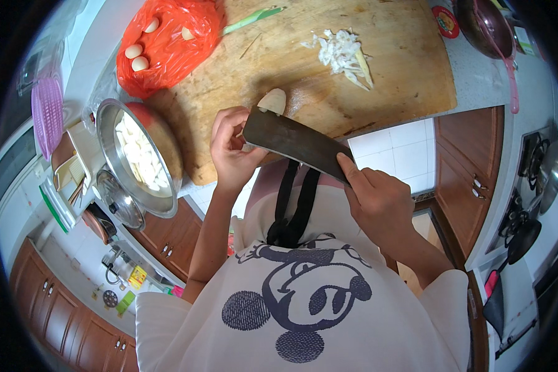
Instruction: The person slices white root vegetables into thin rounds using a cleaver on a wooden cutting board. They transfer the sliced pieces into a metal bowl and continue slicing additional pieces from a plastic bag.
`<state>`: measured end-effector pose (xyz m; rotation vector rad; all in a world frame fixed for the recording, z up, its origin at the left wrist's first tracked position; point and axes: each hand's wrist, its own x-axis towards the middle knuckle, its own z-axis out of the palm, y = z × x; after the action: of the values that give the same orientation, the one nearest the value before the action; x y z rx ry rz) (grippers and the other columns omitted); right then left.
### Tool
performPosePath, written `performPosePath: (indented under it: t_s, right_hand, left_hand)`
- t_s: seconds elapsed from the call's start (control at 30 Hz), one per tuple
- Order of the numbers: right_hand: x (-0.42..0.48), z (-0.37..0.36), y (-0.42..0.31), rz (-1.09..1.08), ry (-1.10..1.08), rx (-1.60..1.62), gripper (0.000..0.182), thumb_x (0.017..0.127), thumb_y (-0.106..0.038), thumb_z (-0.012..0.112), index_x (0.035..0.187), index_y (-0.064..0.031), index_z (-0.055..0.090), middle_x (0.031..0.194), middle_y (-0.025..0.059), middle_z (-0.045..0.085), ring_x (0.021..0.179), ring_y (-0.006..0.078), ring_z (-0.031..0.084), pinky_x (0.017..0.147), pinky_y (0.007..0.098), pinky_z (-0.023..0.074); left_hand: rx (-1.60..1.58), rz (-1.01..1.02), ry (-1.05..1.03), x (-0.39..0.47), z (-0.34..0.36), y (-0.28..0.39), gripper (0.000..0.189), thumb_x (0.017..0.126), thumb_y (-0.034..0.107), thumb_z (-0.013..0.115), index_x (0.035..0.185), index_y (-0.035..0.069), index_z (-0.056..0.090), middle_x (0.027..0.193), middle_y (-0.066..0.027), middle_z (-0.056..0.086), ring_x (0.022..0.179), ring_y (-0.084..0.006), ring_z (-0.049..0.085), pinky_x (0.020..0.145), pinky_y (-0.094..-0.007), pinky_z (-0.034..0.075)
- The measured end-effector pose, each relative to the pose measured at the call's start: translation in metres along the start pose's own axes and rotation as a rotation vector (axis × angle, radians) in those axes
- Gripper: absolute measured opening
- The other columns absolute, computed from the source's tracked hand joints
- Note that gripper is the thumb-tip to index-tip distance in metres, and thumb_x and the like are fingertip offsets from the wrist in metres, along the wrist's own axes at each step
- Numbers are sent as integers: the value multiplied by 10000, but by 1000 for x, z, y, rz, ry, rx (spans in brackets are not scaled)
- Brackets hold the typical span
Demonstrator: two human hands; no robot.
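My right hand (376,200) grips the handle end of a Chinese cleaver (297,139), its broad dark blade slanting up to the left over the near edge of a wooden cutting board (400,88). At the blade's far end is my left hand (235,149), fingers curled beside the blade corner. The blade hides part of those fingers, so whether they pinch anything is unclear. Just beyond the blade, a pale peeled vegetable piece (273,101) rests on the board, partly covered by the steel. Farther back lies a pile of chopped white pieces (342,53) with a few longer strips.
On the left, a tilted-looking metal bowl (169,197) holds white cut chunks (139,153); a glass lid (116,197) is beside it. A red plastic bag (181,56) with several eggs (140,63) and a green onion stalk (251,21) lie at the back. A pan (488,28) stands far right.
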<state>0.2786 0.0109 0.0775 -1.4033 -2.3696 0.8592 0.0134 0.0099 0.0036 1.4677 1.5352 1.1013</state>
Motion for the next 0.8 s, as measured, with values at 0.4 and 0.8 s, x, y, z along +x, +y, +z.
performPosePath:
  t_s: [0.4, 0.8]
  right_hand:
    - [-7, 23, 6, 117, 19, -1, 470, 777, -23, 722, 1244, -53, 678, 640, 55, 574, 524, 199, 558, 479, 340, 453]
    - [1, 35, 11, 80, 20, -49, 450, 777, -33, 717, 1225, -23, 673, 650, 69, 569, 535, 216, 568, 484, 347, 461]
  left_hand:
    - [-125, -100, 68, -5, 9, -2, 456, 712, -148, 773, 1107, 1, 602, 1161, -81, 525, 947, -124, 618, 777, -261, 622]
    - [-157, -134, 73, -6, 9, -1, 446, 725, -153, 758, 1109, -10, 583, 1159, -78, 514, 975, -140, 646, 787, -267, 627]
